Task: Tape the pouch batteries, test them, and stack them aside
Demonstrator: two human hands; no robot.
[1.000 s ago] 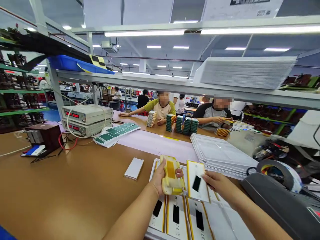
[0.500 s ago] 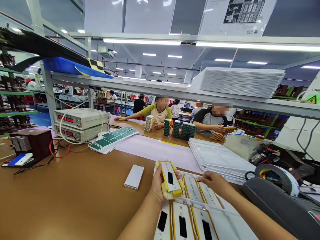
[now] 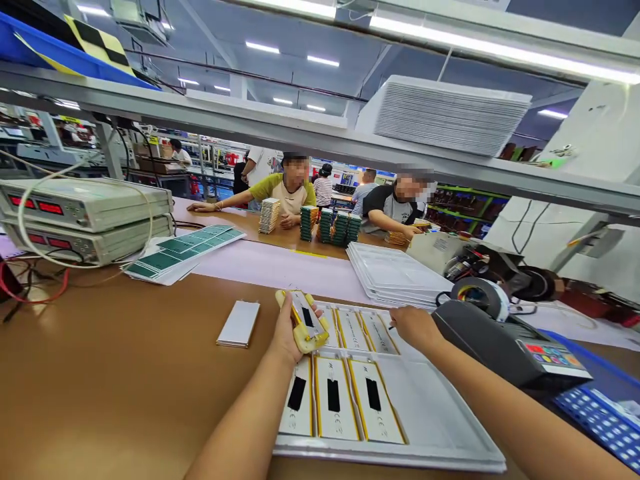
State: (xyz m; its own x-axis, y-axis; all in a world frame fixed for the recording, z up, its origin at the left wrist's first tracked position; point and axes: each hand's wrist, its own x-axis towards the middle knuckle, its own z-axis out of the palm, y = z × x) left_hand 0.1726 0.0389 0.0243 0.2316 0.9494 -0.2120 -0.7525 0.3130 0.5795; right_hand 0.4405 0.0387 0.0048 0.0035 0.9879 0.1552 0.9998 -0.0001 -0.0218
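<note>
The left hand (image 3: 287, 337), at the centre of the frame, is wrapped around a yellow holder (image 3: 311, 343), thumb on the near side and fingertips showing at the far edge. The holder is tilted and carries a flat white cell (image 3: 297, 302) with yellow edging and a black strip (image 3: 307, 318) across its face. The holder is above the left edge of a white tray (image 3: 445, 407).

The right hand (image 3: 416, 328), right of centre, is bent, with its fingertips drawn together on a small dark piece (image 3: 391, 328), too small to identify. It is over the upper right part of the tray, just beside the back-row cells (image 3: 354, 330).

The tray, at lower centre, bears two rows of cells. Three front-row cells (image 3: 336, 423) lie side by side, each with a black strip; the tray's lower right section is bare.

A white slab (image 3: 239, 323) lies on the brown table (image 3: 125, 387), left of the holder and apart from it. A stack of white trays (image 3: 395, 270) is at centre right, with a dark machine (image 3: 500, 350) and a tape roll (image 3: 483, 297) nearby. Two co-workers sit across the table, at upper centre, beside banded stacks (image 3: 309, 223).
</note>
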